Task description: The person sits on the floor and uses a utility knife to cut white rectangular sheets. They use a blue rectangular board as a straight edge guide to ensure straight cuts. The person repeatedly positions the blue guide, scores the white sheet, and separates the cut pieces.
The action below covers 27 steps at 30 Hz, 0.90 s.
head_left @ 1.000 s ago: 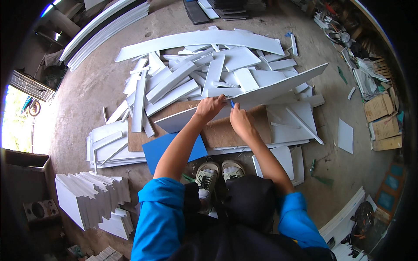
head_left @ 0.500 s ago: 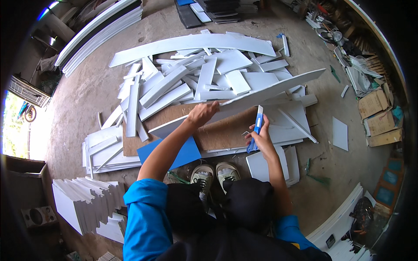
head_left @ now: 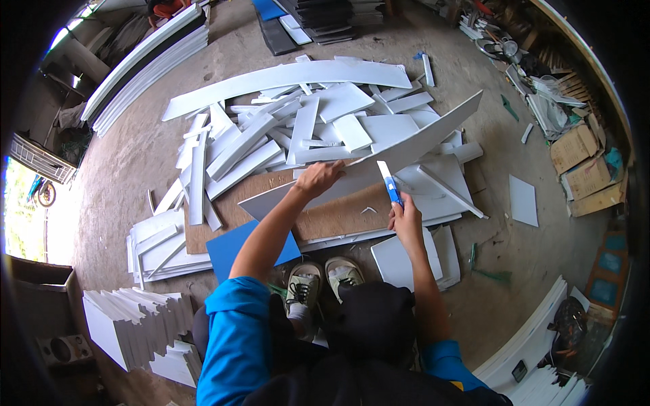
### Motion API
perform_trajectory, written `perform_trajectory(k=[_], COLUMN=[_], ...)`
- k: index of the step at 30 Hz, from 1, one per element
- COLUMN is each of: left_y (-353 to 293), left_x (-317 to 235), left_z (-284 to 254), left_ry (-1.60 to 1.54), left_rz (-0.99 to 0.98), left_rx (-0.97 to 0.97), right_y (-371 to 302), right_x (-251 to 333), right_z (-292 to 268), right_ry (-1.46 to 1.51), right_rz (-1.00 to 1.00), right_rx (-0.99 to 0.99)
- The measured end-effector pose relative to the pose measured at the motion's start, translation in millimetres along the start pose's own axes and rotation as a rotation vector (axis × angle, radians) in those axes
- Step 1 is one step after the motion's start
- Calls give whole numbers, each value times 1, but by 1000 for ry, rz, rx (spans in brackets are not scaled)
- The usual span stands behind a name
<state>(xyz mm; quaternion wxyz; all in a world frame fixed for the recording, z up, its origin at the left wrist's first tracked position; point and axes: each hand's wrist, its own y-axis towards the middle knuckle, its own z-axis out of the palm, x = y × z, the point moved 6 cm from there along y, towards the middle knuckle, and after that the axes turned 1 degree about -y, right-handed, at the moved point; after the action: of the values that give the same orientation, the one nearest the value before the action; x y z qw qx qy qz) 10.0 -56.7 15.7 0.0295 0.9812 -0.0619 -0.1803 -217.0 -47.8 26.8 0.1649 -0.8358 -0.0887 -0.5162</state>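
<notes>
My left hand (head_left: 319, 179) is closed over the upper edge of a long white foam board (head_left: 414, 145), which stands tilted on its edge above a brown wooden sheet (head_left: 345, 213). In my right hand (head_left: 405, 220) is a blue utility knife (head_left: 391, 187), its pale blade end pointing up toward the board's near face without clearly touching it. A small white sliver (head_left: 369, 210) lies on the brown sheet below the knife. Close to my left forearm, a blue panel (head_left: 233, 252) overlaps the sheet's near edge.
Behind the board is a heap of white offcuts (head_left: 244, 145). Stacked white pieces (head_left: 139, 321) stand at the near left, and cardboard (head_left: 575, 152) leans at the right. A crouching person (head_left: 168, 8) is partly visible at the far left. My shoes (head_left: 303, 281) are just before the panels.
The knife has swung from nearly upright to leaning left, and my right-hand fingers have closed further round its handle. The board's far end appears slightly lower left, while the whole view has shifted.
</notes>
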Motion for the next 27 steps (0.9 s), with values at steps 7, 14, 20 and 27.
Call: perform_trajectory(k=[7, 14, 20, 27], left_y=[0, -2, -3, 1], left_x=[-4, 4, -5, 2], left_z=[13, 17, 10, 12], left_ry=[41, 27, 97, 98], left_rz=[68, 133, 167, 98], left_rx=[-121, -192, -281, -174], right_y=[-16, -23, -10, -6], right_x=[19, 45, 35, 35], right_z=[18, 24, 46, 57], right_ry=[-361, -394, -591, -639], right_rz=[-318, -412, -364, -344], right_rx=[-205, -239, -164, -157])
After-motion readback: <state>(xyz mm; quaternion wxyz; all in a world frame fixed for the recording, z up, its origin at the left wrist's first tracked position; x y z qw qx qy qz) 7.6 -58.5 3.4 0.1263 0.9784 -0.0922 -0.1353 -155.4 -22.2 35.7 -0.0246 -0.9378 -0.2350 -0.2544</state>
